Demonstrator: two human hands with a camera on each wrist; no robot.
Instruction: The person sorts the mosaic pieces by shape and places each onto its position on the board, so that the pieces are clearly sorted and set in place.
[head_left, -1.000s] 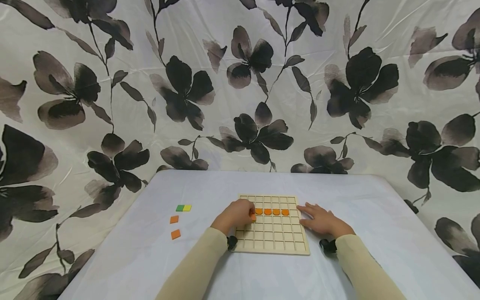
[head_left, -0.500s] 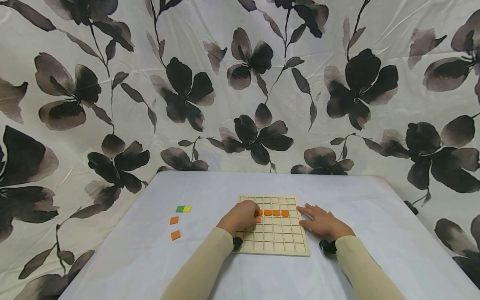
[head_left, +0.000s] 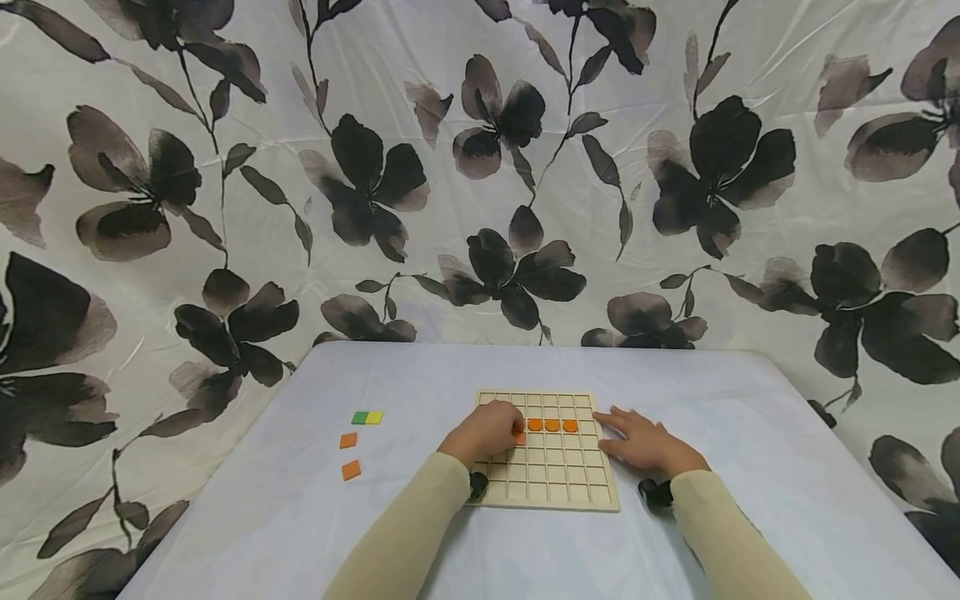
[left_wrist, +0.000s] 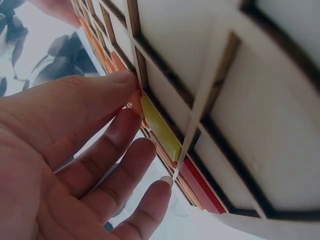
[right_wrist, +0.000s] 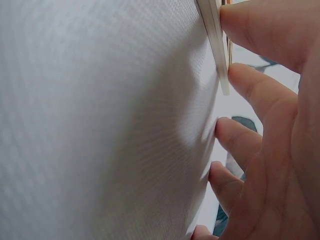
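Note:
A wooden grid board (head_left: 555, 475) lies on the table. My left hand (head_left: 491, 429) is over its left half, pinching a small orange tile (head_left: 520, 438) between thumb and fingers, just in front of the orange row. In the left wrist view, the thumb and index fingertips meet at orange, beside a yellow tile (left_wrist: 159, 127) and a red tile (left_wrist: 200, 187) in the grid; the hand hides these in the head view. To the right of it, three rounded orange pieces (head_left: 552, 425) show in a row. My right hand (head_left: 641, 437) rests at the board's right edge, fingers spread, thumb and fingertip touching the rim.
Left of the board lie two orange square tiles (head_left: 351, 470), with a green tile (head_left: 360, 417) and a yellow tile (head_left: 374, 417) side by side behind them. A white cloth covers the table (head_left: 420, 367). Behind hangs a flower-patterned curtain (head_left: 450, 192).
My left hand has shifted slightly right along the board with the orange tile, now covering the leftmost orange piece of the row. My right hand has stayed in place.

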